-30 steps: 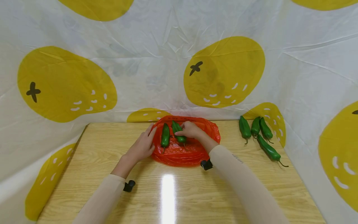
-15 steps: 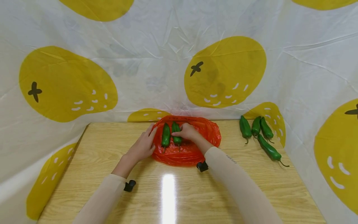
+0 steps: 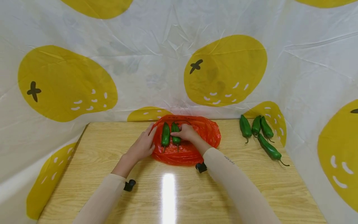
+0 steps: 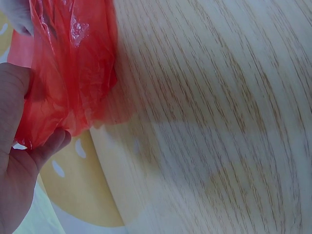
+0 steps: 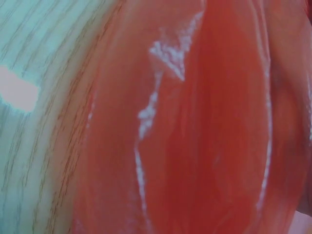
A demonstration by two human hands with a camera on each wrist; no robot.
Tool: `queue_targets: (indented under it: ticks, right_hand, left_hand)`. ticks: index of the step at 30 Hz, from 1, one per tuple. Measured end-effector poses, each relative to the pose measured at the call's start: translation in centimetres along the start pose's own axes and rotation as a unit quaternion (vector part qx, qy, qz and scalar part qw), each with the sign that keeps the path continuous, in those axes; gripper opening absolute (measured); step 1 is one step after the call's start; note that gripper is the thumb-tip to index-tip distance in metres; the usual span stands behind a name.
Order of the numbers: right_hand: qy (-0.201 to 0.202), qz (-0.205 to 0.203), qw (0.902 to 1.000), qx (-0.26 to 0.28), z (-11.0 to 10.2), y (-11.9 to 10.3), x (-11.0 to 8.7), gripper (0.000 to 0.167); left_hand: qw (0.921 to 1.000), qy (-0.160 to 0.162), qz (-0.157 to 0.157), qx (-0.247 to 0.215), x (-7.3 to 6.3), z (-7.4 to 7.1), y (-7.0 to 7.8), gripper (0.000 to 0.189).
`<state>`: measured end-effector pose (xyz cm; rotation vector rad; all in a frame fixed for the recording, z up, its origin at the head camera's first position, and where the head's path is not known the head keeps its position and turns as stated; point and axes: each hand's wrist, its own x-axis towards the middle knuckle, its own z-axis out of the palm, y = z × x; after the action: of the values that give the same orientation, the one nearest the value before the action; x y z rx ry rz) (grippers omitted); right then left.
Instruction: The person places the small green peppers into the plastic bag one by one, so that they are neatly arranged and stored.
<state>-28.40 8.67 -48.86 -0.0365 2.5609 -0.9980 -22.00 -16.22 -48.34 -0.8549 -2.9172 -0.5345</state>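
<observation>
A red plastic bag (image 3: 195, 155) lies spread open on the table, with a green pepper (image 3: 165, 137) inside on the left. Beside that one is a second green pepper (image 3: 175, 128), which my right hand (image 3: 188, 132) pinches between thumb and fingers, stem toward me. My left hand (image 3: 142, 145) holds the bag's left edge; in the left wrist view the red film (image 4: 73, 73) sits between its thumb and fingers. Close folds of the bag (image 5: 209, 122) fill most of the right wrist view, hiding the right hand's grip there.
Several more green peppers (image 3: 269, 148) lie grouped at the right back of the wooden table (image 3: 117, 130). A white cloth (image 3: 151, 71) with yellow fruit prints stands behind and along both sides.
The right hand has shifted slightly left with its pepper, which has turned from slanted to nearly parallel with the other one. The left hand stays at the bag's edge.
</observation>
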Motion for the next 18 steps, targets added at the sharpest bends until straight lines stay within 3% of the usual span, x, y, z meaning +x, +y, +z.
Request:
queue_targets:
  ticks: [5, 11, 18]
  right_hand:
    - [0.004, -0.008, 0.9999, -0.01, 0.0, 0.01, -0.19, 0.044]
    - [-0.009, -0.013, 0.9999, -0.002, -0.01, 0.15, -0.34, 0.061]
    - [-0.004, -0.023, 0.9997, 0.009, 0.25, 0.49, -0.24, 0.055]
  left_hand:
    - [1.0, 0.002, 0.001, -0.003, 0.02, -0.05, -0.12, 0.077]
    - [1.0, 0.007, 0.005, 0.001, -0.01, 0.11, -0.37, 0.077]
    - [1.0, 0.004, 0.006, 0.002, 0.01, 0.08, -0.19, 0.077]
